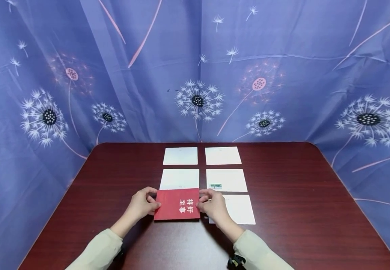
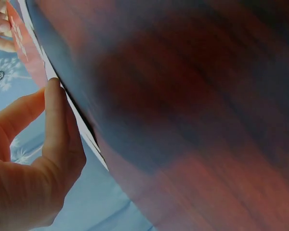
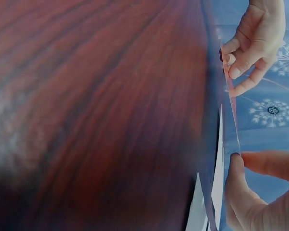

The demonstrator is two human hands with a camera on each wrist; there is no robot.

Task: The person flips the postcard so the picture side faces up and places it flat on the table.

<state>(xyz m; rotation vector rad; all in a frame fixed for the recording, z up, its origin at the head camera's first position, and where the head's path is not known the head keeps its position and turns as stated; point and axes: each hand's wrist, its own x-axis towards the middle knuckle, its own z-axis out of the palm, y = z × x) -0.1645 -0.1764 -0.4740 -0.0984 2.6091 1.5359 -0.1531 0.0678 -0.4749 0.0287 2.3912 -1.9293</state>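
Observation:
A red card (image 1: 171,204) with white Chinese characters is held just above the table, lying sideways between both hands. My left hand (image 1: 142,204) pinches its left edge with the thumb on top, and my right hand (image 1: 215,206) pinches the right edge likewise. In the left wrist view, the thumb and fingertips of the left hand (image 2: 43,154) meet at the card's edge. The right wrist view has the thin red card (image 3: 234,113) edge-on between the hands. Behind it lies a white card (image 1: 179,178), its near part covered by the red one.
More white cards lie in two columns, including far-left (image 1: 180,155) and far-right (image 1: 223,155) ones. One white card (image 1: 230,178) bears a small green picture. Partly behind the right hand is another white card (image 1: 240,210). A blue dandelion-print curtain (image 1: 147,93) borders the dark red table (image 1: 299,195).

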